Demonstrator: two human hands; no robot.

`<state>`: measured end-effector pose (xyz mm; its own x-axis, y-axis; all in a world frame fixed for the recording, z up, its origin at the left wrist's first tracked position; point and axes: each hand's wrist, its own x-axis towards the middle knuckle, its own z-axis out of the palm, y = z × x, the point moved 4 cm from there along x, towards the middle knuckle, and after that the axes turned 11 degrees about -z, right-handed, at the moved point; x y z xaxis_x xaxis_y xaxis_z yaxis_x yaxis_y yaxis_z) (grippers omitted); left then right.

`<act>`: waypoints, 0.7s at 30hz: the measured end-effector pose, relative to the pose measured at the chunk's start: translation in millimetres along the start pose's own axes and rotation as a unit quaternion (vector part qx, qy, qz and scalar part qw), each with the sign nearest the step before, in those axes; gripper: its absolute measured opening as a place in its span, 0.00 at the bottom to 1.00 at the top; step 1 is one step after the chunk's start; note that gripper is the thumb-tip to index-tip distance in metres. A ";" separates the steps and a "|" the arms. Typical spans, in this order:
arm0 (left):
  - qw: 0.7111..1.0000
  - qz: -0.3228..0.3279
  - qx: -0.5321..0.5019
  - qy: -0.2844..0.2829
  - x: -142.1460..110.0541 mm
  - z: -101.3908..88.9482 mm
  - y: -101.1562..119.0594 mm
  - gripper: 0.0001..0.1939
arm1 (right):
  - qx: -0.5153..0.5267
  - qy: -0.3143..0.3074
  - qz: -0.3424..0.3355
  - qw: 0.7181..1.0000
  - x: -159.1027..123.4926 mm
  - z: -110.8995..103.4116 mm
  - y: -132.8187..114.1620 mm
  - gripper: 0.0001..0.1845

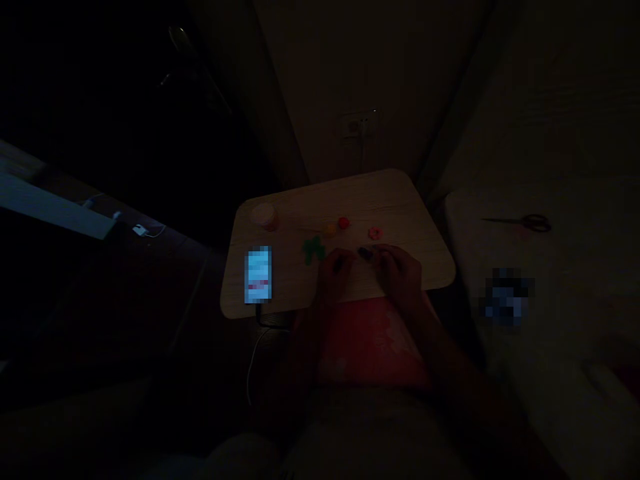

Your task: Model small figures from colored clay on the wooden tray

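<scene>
In the dim head view, both my hands rest at the near edge of a small wooden-topped table. My left hand (336,268) has its fingers curled together; whatever they hold, if anything, is hidden. Facing it, my right hand (401,268) is closed too, its fingertips beside a small dark piece (365,253). Whether that piece is gripped or lies on the table I cannot tell. Left of my left hand is a green, branching piece (313,249). Beyond my hands lie a red round piece (343,223), a yellow-orange piece (329,230) and a pink flower-like ring (375,233).
A lit phone (258,275) with a cable lies on the table's (295,293) left side, a pale tub (265,217) behind it. A wall socket (361,124) with a plug is beyond. To the right, scissors (525,222) lie on a pale surface (465,233).
</scene>
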<state>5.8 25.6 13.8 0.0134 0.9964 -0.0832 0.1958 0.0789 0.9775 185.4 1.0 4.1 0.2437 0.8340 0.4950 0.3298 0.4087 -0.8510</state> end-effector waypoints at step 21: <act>1.000 -0.005 -0.014 0.002 -0.7 -0.4 0.9 0.06 | 0.044 -0.011 0.057 0.997 -0.9 2.4 -7.6 0.16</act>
<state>5.5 25.1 14.8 0.0073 0.9958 -0.0917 0.1685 0.0891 0.9817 180.4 -1.9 9.7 0.2550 0.8843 0.3911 0.2201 0.3408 -0.9140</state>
